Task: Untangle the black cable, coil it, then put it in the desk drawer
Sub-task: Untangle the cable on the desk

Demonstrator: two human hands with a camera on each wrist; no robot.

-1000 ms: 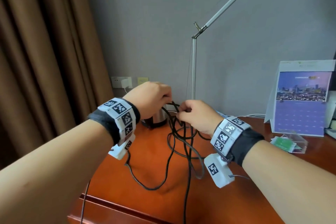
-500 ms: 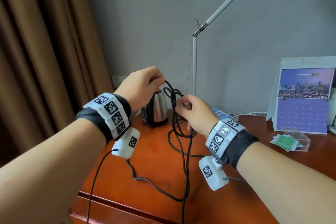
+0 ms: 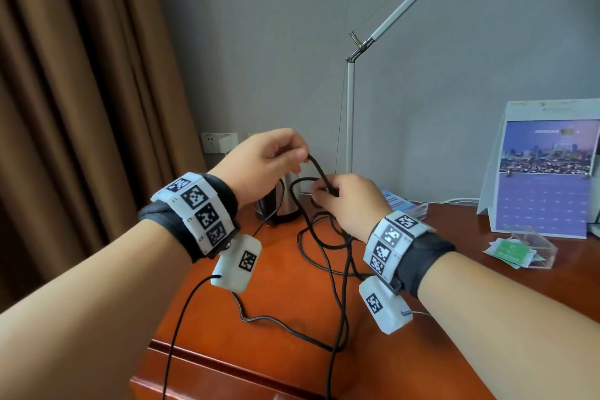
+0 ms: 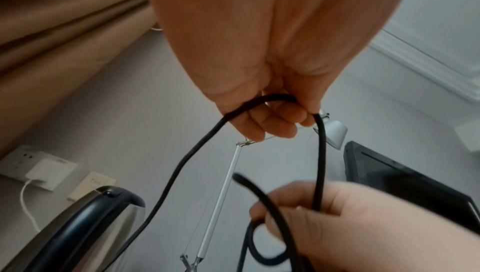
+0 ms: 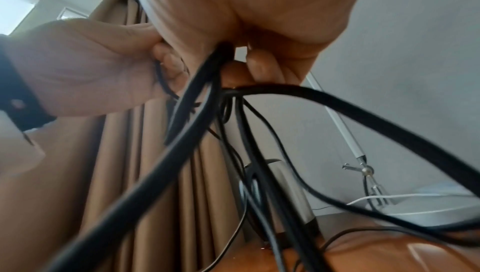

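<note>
Several loops of the black cable (image 3: 328, 247) hang between the two raised hands and trail down onto the desk (image 3: 279, 308), one strand running off the front edge. The left hand (image 3: 266, 162) pinches a bend of the cable at its fingertips; the right hand (image 3: 352, 201) has its fingers curled round a bundle of strands. To do the untangling well, the person should probably keep the right hand's bundle loose and draw the pinched strand up and out slowly, watching for crossings that tighten. Compared with half a second ago, the left hand sits lower and nearer the right, and the kettle (image 3: 279, 204) is more hidden behind it.
</note>
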